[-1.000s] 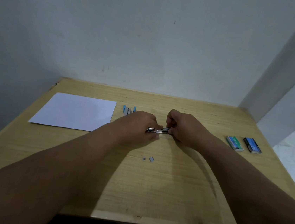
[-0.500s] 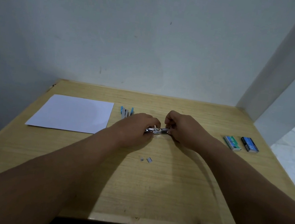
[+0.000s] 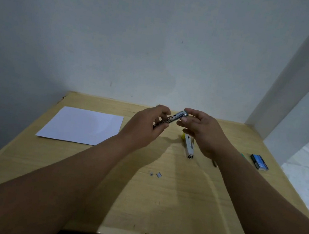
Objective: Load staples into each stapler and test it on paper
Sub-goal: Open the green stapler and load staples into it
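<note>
Stapler sits lifted above the worktop, tilted up toward 2 o'clock; your left hand pinches its lower end and your right hand pinches the top end, fingers curled. Paper lies at 9 o'clock, another stapler under your right hand.

**Free room and obstacles on the table**

Table: bare wood across the near half, apart from two small staple pieces near the middle. Paper sheet covered the far left. Second stapler lay under the right hand. Blue staple box sat far right. Wall closed off the back.
</note>
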